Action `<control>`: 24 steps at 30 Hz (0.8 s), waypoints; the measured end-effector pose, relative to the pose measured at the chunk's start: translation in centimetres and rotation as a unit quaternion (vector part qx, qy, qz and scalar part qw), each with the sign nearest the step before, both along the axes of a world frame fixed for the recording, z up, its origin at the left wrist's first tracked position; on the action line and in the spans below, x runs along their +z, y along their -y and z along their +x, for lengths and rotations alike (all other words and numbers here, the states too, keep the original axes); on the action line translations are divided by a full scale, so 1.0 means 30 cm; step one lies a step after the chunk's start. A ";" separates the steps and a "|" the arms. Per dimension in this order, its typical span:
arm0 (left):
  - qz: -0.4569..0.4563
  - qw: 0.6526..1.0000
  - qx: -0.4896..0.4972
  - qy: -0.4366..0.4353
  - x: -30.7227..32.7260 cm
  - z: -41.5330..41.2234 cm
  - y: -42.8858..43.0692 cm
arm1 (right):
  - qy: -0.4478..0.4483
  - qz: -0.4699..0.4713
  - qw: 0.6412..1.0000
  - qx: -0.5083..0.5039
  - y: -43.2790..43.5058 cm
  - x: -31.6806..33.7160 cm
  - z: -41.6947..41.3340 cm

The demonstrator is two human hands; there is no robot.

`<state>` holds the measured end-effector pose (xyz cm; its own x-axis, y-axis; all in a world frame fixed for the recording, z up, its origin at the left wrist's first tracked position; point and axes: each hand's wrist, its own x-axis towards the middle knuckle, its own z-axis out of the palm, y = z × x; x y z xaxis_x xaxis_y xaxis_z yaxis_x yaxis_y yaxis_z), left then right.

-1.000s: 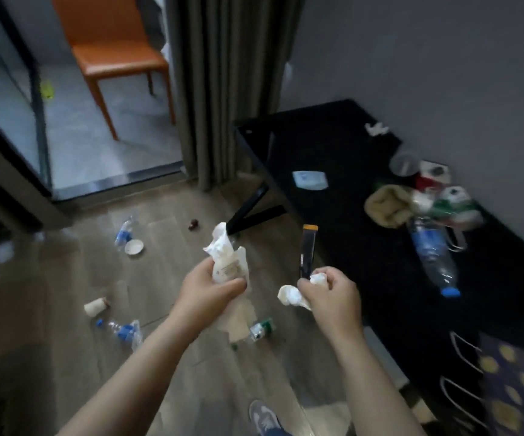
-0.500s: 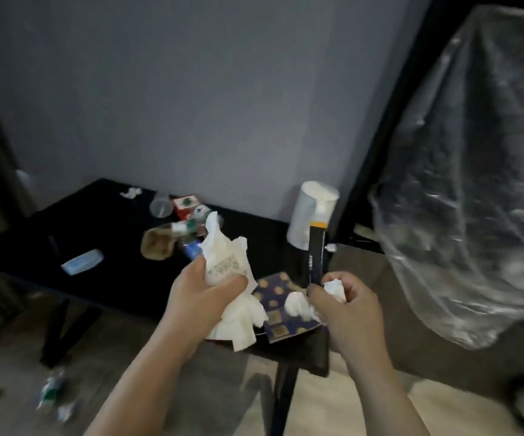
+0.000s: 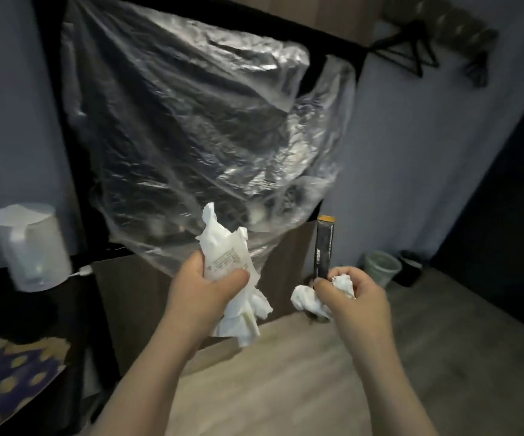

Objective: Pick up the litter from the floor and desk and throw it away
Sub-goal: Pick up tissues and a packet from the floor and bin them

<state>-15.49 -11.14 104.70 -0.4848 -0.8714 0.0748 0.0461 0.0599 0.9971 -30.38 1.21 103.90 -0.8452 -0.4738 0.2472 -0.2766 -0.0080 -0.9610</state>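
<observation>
Within right hand, one sachet, maybe two tissues

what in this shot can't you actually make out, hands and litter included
All in the head view:
- Print on the white wrapper in the left hand and on the dark sachet in the right hand: too small and blurred.
- What sits behind the clear plastic sheet: hidden by glare and creases.
- Inside of the grey bin: too dim to see.
- Dotted bag: cut off by the left edge.
</observation>
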 end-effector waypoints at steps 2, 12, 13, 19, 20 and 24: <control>-0.004 0.998 -0.056 -0.005 0.011 -0.168 -0.054 | 0.001 -0.004 0.999 -0.049 -0.104 -0.004 -0.124; 0.005 0.965 -0.260 0.031 -0.072 -0.850 -0.184 | 0.042 0.012 0.968 -0.248 -0.382 -0.097 -0.619; 0.005 0.962 -0.272 0.033 -0.080 -0.917 -0.178 | 0.044 0.015 0.964 -0.261 -0.380 -0.104 -0.673; -0.002 0.947 -0.320 0.040 -0.086 -1.325 -0.063 | 0.047 0.047 0.951 -0.303 -0.305 -0.097 -1.041; 0.001 0.944 -0.327 0.040 -0.077 -1.397 -0.037 | 0.049 0.052 0.949 -0.308 -0.287 -0.088 -1.106; -0.011 0.946 -0.322 0.045 -0.056 -1.686 0.043 | 0.055 0.060 0.939 -0.334 -0.224 -0.083 -1.346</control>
<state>-66.07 -12.43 103.01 -0.9198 -0.3917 0.0223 -0.0049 0.0683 0.9977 -70.77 7.93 101.42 -0.9812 0.1516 0.1195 -0.0806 0.2411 -0.9672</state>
